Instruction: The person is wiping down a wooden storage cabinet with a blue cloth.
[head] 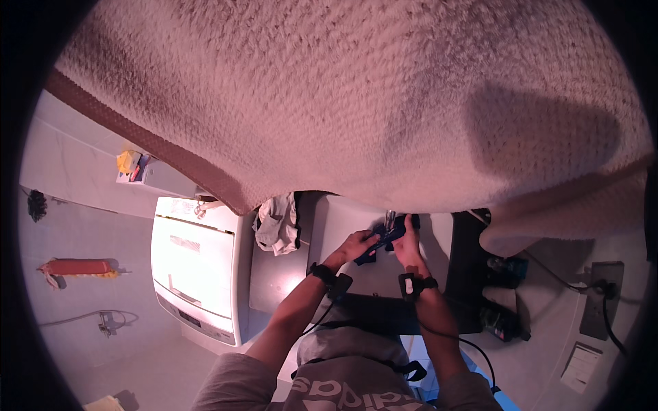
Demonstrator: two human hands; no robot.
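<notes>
A dark blue cloth is stretched between my two hands over a white washbasin. My left hand grips its lower left part. My right hand holds its right end, thumb pointing up. The metal faucet reaches over the middle of the cloth; whether water runs is hard to tell. Both wrists wear black straps with small devices and cables.
A hanging fleecy towel fills the upper view. Left of the basin lie a crumpled light garment on the dark counter and a white washing machine. Bottles and a wall socket with plugged cables are at right.
</notes>
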